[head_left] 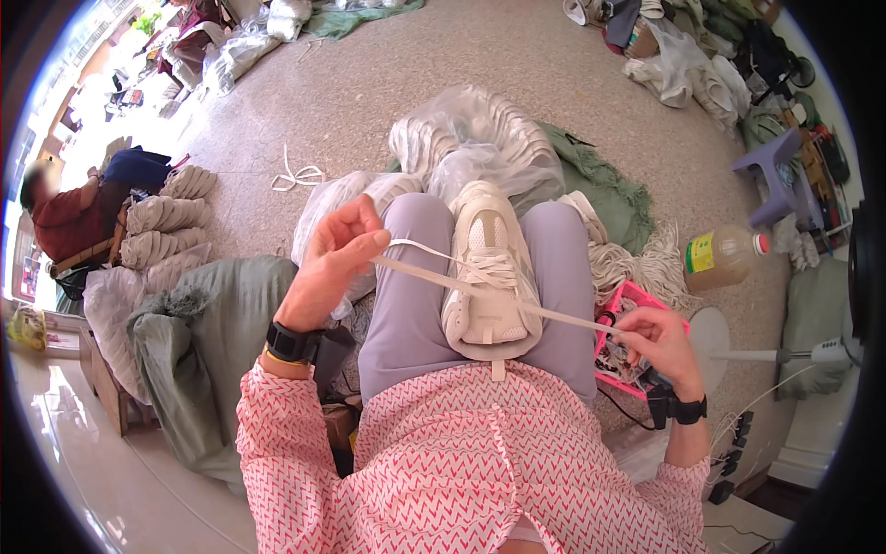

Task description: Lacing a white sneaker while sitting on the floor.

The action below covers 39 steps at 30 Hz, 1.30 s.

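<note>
A cream sneaker (491,231) rests between my thighs, its toe pointing away from me and its heel opening nearest my waist. Its upper part is threaded with lace in a criss-cross. My left hand (340,258), left of the shoe, pinches a flat off-white shoelace (452,282) between thumb and fingers. On the other side my right hand (657,340) grips the lace's tip, over a pink basket (637,297). Between both hands the lace stretches across the shoe without a visible sag. A thinner stretch of lace curves from my left fingers to the eyelets.
Bagged cream shoes (475,129) lie beyond my knees. Bundled laces (660,268) and a large bottle (724,257) stand to the right, near a purple stool (775,175). Green sacking (208,342) is at my left. Another person (74,212) sits far left beside stacked shoes.
</note>
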Each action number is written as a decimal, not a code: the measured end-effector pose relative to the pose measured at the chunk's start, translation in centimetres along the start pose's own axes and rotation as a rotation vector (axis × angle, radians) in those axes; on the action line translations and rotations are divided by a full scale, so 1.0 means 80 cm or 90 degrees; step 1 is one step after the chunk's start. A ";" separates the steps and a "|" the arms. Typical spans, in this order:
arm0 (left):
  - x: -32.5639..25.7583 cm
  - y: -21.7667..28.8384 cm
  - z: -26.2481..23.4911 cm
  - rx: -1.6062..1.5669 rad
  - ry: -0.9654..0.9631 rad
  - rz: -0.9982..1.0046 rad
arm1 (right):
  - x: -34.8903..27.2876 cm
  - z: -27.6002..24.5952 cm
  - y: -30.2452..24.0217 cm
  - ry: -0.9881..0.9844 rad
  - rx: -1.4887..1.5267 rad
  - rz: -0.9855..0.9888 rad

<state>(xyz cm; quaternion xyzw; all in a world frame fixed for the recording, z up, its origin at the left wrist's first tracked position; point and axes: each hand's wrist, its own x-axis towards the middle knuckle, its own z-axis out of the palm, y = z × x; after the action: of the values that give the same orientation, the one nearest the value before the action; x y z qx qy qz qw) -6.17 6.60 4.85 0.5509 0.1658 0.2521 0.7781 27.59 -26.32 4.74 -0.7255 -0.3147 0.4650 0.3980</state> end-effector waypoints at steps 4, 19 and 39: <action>-0.017 0.002 -0.042 0.318 0.122 -0.047 | 0.018 0.059 -0.048 -0.098 0.003 -0.016; -0.024 -0.044 0.111 0.414 -0.127 0.042 | 0.061 0.161 -0.104 -0.118 -0.042 -0.220; -0.027 -0.063 0.118 0.482 0.030 0.006 | 0.054 0.159 -0.061 -0.020 -0.524 -0.610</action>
<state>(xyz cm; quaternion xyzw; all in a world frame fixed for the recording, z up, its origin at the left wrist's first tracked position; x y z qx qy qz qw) -1.81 -3.31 3.26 0.7945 0.2622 0.1892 0.5140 16.97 -16.73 3.97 -0.5905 -0.7638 0.0865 0.2459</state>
